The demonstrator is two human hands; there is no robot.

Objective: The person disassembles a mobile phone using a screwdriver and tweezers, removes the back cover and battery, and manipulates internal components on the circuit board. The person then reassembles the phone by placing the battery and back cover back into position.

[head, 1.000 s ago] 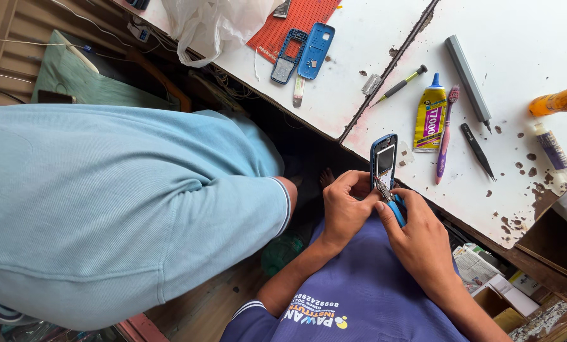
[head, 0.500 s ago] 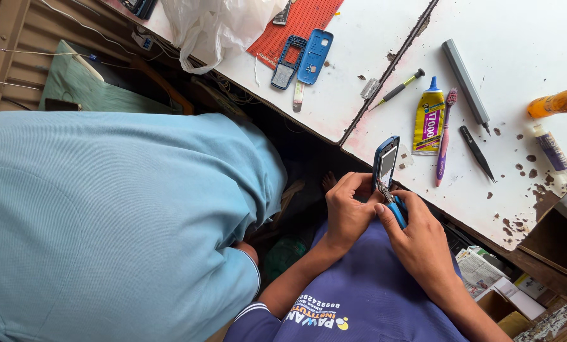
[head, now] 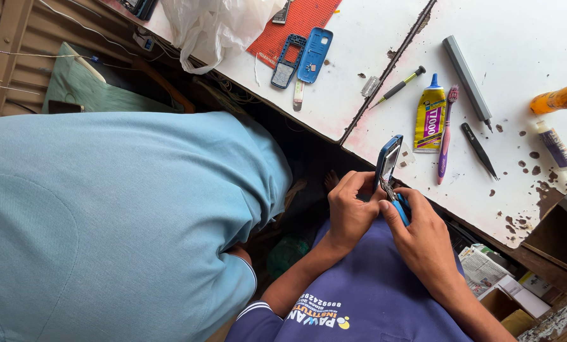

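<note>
The left hand (head: 350,212) grips a small blue mobile phone (head: 388,163) upright just off the tabletop (head: 518,50) near edge. The right hand (head: 419,237) pinches a blue-handled tool (head: 399,208) against the phone's lower end.

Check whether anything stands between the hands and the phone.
Nothing visible does. The left hand already holds the phone at its lower end, above the table edge. The right hand holds a blue-handled tool against the phone's lower end. The other person's shirt stays off to the left.
</note>
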